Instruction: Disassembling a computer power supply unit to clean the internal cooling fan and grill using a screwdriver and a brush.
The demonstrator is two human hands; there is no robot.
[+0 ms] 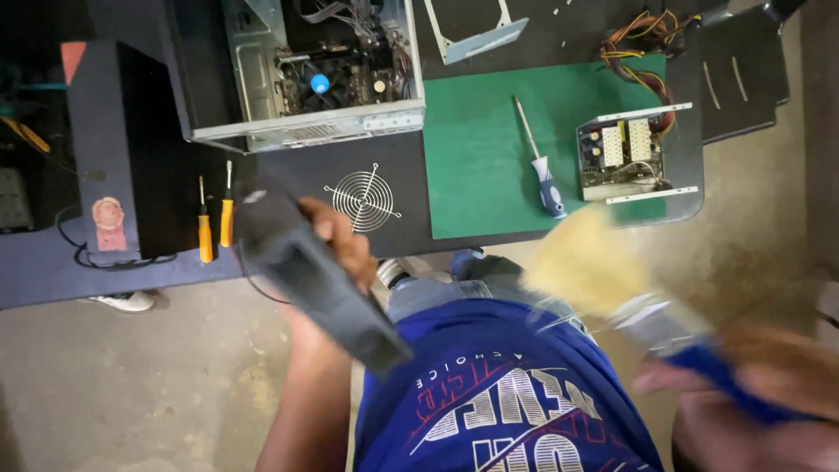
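Note:
My left hand (343, 246) grips a flat dark grey rectangular part (315, 280), held tilted above the table's front edge and my lap. My right hand (769, 393), blurred at the lower right, holds a paint brush (612, 275) with a blue handle, a metal ferrule and pale bristles. The bristles point up-left, just off the corner of the green mat (489, 157). The two held things are apart, with my blue shirt between them.
An opened computer case (306, 79) lies at the back. A round wire fan grille (363, 197) sits on the dark table, near two yellow-handled screwdrivers (215, 225). A blue-handled screwdriver (542, 166) and an opened power supply (631, 153) rest on the mat. A black box (122, 149) stands left.

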